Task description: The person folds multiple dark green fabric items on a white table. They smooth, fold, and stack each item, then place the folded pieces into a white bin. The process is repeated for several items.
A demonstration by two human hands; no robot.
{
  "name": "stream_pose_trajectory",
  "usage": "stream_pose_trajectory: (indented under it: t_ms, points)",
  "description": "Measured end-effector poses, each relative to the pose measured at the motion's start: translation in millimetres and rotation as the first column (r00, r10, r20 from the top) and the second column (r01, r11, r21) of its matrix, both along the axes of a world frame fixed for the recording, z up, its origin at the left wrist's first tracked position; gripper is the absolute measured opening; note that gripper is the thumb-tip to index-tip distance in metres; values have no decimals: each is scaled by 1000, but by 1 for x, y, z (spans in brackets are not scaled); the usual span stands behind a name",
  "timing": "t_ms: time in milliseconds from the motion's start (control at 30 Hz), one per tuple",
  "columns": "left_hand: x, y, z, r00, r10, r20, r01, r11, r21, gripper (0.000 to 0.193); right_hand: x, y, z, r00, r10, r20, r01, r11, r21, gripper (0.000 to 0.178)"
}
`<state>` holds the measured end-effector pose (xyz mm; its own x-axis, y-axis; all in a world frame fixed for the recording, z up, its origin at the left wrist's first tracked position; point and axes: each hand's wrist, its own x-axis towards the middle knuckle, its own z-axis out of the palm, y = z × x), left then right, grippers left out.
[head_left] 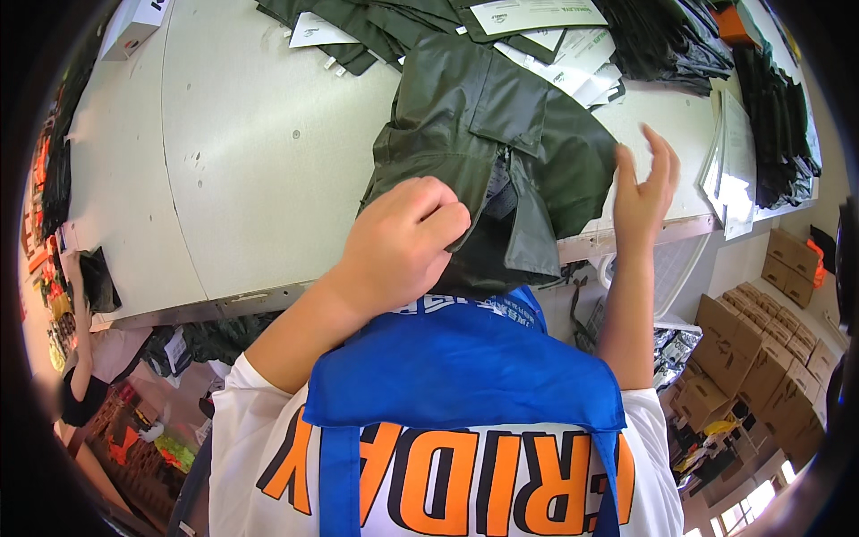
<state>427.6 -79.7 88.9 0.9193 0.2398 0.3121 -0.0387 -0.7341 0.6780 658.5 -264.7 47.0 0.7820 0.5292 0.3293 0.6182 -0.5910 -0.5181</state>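
Note:
A dark green coated garment (506,116), which looks like a rain jacket, lies bunched at the table's near edge, its lower part hanging over towards my blue apron. My left hand (407,237) is closed on the garment's left side, near an opening that shows a dark mesh lining (498,192). My right hand (646,183) is raised just right of the garment, its fingers spread and nothing in them.
White table (242,134). Folded dark green garments (385,27) and printed cards (541,16) lie at the far side; black bundles (667,45) and clear sleeves (734,170) are at right. Cardboard boxes (729,345) stand beyond. At far left, another person's arm (80,309) reaches a dark item.

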Motion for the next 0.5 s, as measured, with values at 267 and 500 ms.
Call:
stream_pose_trajectory:
  t_ms: [267,500]
  points:
    - [22,12,16,980,-177,-89,180,983,30,23,-29,64,24,836,542,-84,-542,840,16,14]
    - [41,9,17,906,-298,-301,330,942,60,19,-29,72,32,848,438,-297,-432,897,90,6]
